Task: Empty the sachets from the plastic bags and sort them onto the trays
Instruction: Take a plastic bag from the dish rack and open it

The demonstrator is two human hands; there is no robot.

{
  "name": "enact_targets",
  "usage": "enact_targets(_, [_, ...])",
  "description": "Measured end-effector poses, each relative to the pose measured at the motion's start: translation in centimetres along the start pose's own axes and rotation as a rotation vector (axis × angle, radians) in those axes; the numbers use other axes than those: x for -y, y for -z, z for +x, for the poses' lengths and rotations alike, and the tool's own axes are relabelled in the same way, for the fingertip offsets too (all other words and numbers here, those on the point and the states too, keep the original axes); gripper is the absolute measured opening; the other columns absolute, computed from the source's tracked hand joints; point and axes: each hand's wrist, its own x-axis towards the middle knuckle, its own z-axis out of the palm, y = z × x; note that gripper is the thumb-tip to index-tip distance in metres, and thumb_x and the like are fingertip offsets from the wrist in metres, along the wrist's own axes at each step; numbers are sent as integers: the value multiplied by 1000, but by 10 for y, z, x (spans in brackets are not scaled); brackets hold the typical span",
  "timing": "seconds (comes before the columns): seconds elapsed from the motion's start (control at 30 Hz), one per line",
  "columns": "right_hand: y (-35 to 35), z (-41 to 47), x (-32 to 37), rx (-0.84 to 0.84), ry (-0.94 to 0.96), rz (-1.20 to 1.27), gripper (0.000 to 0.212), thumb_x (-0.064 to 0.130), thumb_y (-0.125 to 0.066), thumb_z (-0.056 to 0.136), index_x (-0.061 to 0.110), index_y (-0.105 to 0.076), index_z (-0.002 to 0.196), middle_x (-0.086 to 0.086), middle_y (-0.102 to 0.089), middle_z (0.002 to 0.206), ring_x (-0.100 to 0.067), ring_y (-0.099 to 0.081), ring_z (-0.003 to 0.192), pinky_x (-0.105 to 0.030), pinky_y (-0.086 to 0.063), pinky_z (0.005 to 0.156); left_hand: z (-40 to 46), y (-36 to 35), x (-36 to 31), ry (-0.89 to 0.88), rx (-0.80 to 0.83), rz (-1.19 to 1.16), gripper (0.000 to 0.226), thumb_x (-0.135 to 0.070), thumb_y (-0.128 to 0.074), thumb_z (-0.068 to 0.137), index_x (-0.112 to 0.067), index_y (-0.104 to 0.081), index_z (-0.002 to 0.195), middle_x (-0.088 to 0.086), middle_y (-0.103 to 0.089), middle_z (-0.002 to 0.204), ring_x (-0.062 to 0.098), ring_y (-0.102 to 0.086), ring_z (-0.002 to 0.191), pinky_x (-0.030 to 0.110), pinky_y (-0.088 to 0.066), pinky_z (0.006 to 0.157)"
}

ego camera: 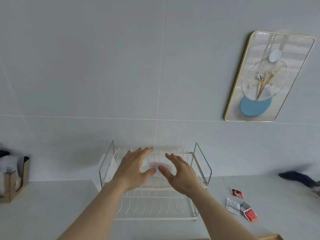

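Grey wall tiles and a framed picture (269, 76) back the pale desk (52, 205). Our left hand (133, 172) and right hand (181, 175) reach over a wire dish rack (155, 196), each grip spread wide and holding nothing. Between the thumbs lies a clear plastic bag (158, 170) with a red seal line, blurred. Loose sachets (242, 205) lie on the desk to the right of the right grip. We judge the slack film may slip or snag on the rack wires. No writing is legible; no tray is clearly seen.
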Motion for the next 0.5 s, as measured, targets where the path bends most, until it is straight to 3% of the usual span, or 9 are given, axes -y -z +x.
enact_targets(0.1, [-8,-4,-5,52,13,-26,74,76,-52,82,36,-49,144,12,-53,149,-15,-50,137,-38,-44,110,-9,-4,0,14,86,-5,68,-53,-59,86,-45,-31,148,-14,-38,157,12,-21,150,37,-11,125])
enact_targets(0.2, [-15,-7,-8,121,-6,-87,76,80,-58,73,38,-56,136,15,-63,137,-16,-60,125,-36,-50,100,-18,-7,-1,39,156,30,62,-49,-63,87,-45,-39,144,-18,-49,147,14,-35,141,34,-30,115])
enact_targets(0.4, [-22,-3,-12,85,-7,-153,26,50,-62,91,37,-74,110,14,-74,120,-20,-68,110,-38,-56,89,-16,-16,9,12,92,154,25,-46,-61,91,-42,-64,116,-17,-69,119,14,-59,114,32,-47,94])
enact_targets(0.5, [-19,1,-11,59,4,-175,20,44,-63,94,34,-76,104,13,-76,114,-21,-69,105,-36,-55,84,-12,-16,9,-5,80,176,24,-47,-64,89,-41,-65,112,-16,-70,114,14,-61,109,32,-46,92])
